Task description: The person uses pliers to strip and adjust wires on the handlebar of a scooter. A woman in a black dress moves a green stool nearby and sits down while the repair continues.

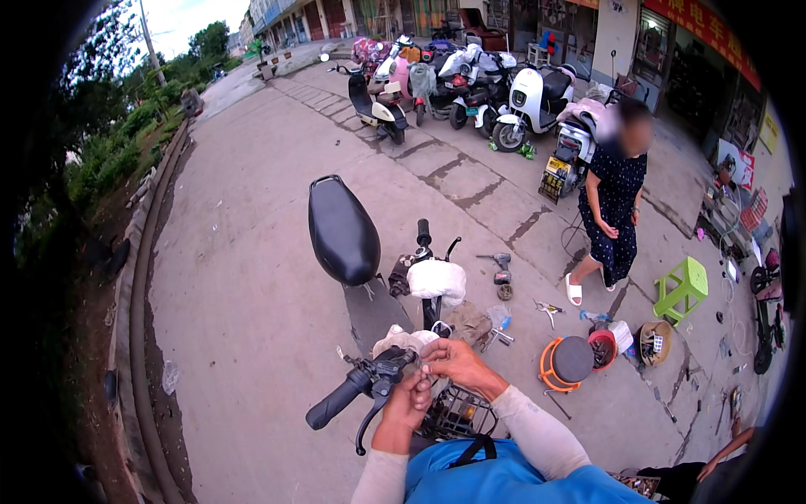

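Beside the black handlebar (pixel 340 401), left hand (pixel 407 404) and right hand (pixel 460 364) meet, clamped or not indiscernible; work appears unfinished, remaining steps unconfirmed, drill (pixel 501 267) lying nearby.

- A bright blue top (pixel 512 480) covers the body, plain-looking from here, with a few soft folds in the cloth.
- A black strap (pixel 480 450) shows up sharply against that blue, narrow and dark; how it fastens is too small for me to make out.
- The right sleeve (pixel 541 430) is pale, close to off-white, snug along the forearm, its edge ending near the wrist.
- The left sleeve (pixel 380 480) has the same pale look, though I catch only a short piece of it.
- The right hand (pixel 457 366) and left hand (pixel 406 405) are both bare.
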The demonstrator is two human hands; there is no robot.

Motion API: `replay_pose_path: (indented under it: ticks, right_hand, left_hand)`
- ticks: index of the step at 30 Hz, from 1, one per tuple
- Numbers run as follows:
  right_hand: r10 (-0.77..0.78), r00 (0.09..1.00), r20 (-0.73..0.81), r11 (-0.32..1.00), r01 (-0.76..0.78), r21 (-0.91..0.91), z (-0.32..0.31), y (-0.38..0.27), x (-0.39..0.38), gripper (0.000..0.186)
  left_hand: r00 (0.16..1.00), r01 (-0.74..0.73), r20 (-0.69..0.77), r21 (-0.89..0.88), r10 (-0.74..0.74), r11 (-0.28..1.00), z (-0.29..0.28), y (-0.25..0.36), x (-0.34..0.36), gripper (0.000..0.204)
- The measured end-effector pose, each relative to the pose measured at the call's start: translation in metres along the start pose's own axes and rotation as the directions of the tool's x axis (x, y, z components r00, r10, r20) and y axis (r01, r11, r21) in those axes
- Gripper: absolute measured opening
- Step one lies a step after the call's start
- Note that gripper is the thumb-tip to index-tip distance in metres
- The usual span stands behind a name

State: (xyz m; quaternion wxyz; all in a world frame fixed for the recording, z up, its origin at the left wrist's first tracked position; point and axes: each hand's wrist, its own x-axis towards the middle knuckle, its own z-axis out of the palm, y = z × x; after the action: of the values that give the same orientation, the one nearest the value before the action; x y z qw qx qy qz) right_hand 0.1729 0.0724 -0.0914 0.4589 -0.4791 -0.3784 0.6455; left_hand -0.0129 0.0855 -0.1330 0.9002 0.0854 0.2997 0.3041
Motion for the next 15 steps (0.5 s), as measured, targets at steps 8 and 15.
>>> replay_pose_path:
  ticks: [8,15]
  right_hand:
    - [0.03,0.999,-0.027,1.0,-0.03,-0.001,0.0,0.003,0.002,0.032]
    - [0.034,0.999,-0.041,0.999,-0.034,0.003,-0.001,0.006,0.001,0.03]
  left_hand:
    - [0.849,-0.345,-0.171,0.537,0.499,0.77,0.018,-0.026,-0.016,0.015]
    - [0.474,-0.318,0.385,0.913,0.792,-0.254,0.021,-0.039,-0.03,0.026]
